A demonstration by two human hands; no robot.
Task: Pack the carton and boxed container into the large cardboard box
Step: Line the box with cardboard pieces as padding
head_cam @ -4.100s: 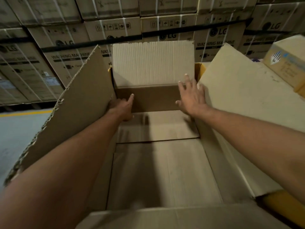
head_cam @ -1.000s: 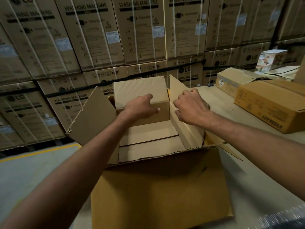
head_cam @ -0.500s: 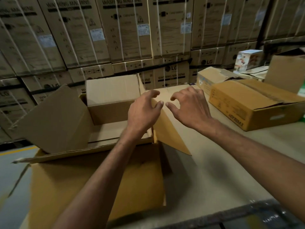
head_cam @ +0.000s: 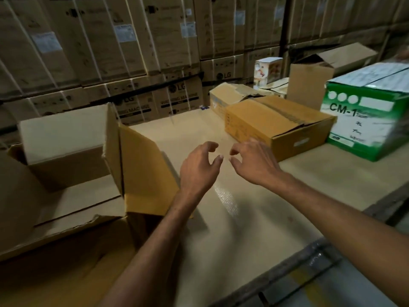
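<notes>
Brown carton (head_cam: 279, 120), long axis slanting away leftward, left hand (head_cam: 197, 171), right hand (head_cam: 254, 167) — grips apart, empty.

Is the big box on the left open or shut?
Open. The large cardboard box has its flaps standing up and spread, and its inside bottom shows.

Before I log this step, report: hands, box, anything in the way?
Left hand, right hand empty above table. Large cardboard box open, nothing seen inside. Brown carton ahead, untouched, nothing between.
</notes>
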